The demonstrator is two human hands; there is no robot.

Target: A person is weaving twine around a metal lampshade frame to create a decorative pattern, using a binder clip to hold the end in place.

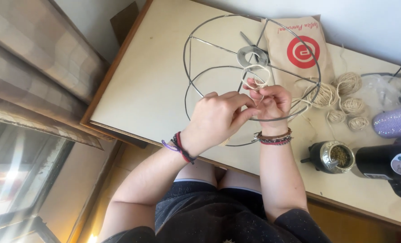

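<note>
A round wire lampshade frame [196,40] lies tilted on the pale table [151,85], its metal centre ring [252,55] in the middle. My left hand [216,118] and my right hand [272,102] meet at the frame's near rim, both pinching a strand of light twine [257,74] that loops up above my fingers. The twine runs off to the right toward a loose ball of twine [325,95]. Both wrists wear bracelets.
A brown paper bag with a red round mark [299,49] lies under the frame's far side. Several small twine balls [351,105] sit at the right, with a clear plastic bag [385,90], a metal cup of herbs [333,156], a black flask [387,162] and a glittery purple object [396,121].
</note>
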